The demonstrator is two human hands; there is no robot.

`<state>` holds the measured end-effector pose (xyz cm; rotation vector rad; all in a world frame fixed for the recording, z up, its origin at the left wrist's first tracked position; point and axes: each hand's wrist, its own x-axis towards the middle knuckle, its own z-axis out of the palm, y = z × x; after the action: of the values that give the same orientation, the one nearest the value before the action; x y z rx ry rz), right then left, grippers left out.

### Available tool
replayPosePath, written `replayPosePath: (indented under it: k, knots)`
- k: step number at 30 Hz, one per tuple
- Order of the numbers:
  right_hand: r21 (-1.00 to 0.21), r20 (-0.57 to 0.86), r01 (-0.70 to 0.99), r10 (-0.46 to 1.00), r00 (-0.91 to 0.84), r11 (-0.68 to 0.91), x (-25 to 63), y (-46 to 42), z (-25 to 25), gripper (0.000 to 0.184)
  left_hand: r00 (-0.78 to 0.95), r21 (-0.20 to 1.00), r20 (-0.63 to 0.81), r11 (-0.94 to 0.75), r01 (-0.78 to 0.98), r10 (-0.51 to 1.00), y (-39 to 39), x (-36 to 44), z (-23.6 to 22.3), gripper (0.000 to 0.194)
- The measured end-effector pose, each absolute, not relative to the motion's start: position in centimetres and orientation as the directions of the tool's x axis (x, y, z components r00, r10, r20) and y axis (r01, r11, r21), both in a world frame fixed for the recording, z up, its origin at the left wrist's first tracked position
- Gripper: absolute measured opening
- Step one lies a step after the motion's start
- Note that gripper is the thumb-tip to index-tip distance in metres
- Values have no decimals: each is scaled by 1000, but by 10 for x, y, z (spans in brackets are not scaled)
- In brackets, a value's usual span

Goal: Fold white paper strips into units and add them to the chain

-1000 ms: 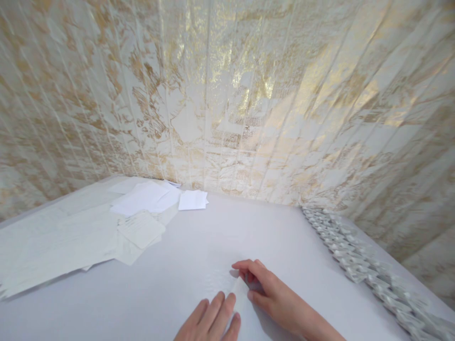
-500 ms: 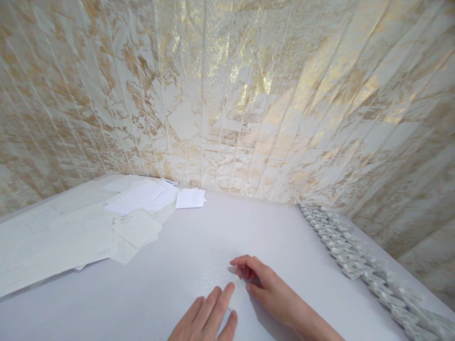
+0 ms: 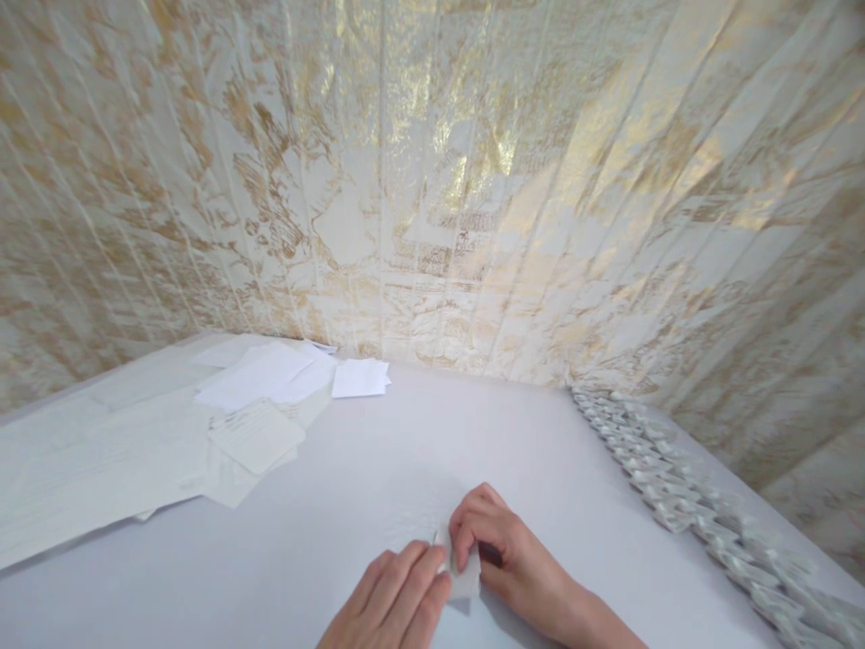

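Note:
A small piece of white paper (image 3: 465,581) is between my two hands, low in the middle of the view, with part of it raised off the table. My right hand (image 3: 517,554) is closed on its right side, the index finger bent over the face and the thumb behind the edge. Against its left edge press the fingertips of my left hand (image 3: 396,595), which lie close together. The fingers cover much of the paper, so its folds are only partly visible.
Large paper sheets (image 3: 101,460) and smaller loose pieces (image 3: 260,437) spread over the left of the white table (image 3: 405,451). Small folded papers (image 3: 360,379) lie at the back. Along the right edge run rows of interlocked folded paper (image 3: 649,478). A gold-patterned curtain (image 3: 419,180) hangs behind.
My right hand has moved down and closed on the paper, which now stands partly raised. The left fingers have drawn together against its left edge.

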<state>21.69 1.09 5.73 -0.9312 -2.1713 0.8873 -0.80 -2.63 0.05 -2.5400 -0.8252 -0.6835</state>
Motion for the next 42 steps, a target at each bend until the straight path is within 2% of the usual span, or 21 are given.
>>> replayPosePath:
  k: [4, 8, 11, 13, 17, 21, 28, 34, 42]
  knots:
    - [-637, 322, 413, 711, -625, 651, 222, 14, 61, 39, 655, -213, 608, -703, 678, 448, -23, -4, -20, 27]
    - [-610, 183, 479, 701, -690, 631, 231, 12, 80, 47, 636, -269, 661, -666, 696, 398, -22, 1, -31, 21]
    - [-640, 64, 516, 709, -703, 569, 237, 12, 91, 42, 639, -290, 667, -657, 695, 382, -22, 0, -33, 19]
    - [-655, 36, 520, 709, -704, 549, 240, 14, 91, 31, 649, -300, 660, -658, 690, 379, -22, -2, -33, 20]
    - [-681, 98, 502, 745, -659, 534, 239, 19, 75, 4, 670, -294, 629, -676, 675, 396, -23, -4, -32, 23]
    - [-703, 127, 519, 805, -580, 486, 232, 19, 61, 17, 684, -276, 615, -706, 653, 393, -22, -3, -28, 21]
    - [-660, 73, 645, 887, -457, 386, 217, 10, 65, 18, 711, -211, 565, -759, 616, 420, -20, -2, -16, 19]
    - [-611, 68, 695, 900, -431, 380, 212, 7, 69, 21, 741, -214, 524, -777, 592, 420, -18, -3, -8, 30]
    - [-587, 78, 709, 899, -431, 391, 212, 6, 65, 21, 751, -181, 481, -786, 591, 453, -17, -4, -13, 32]
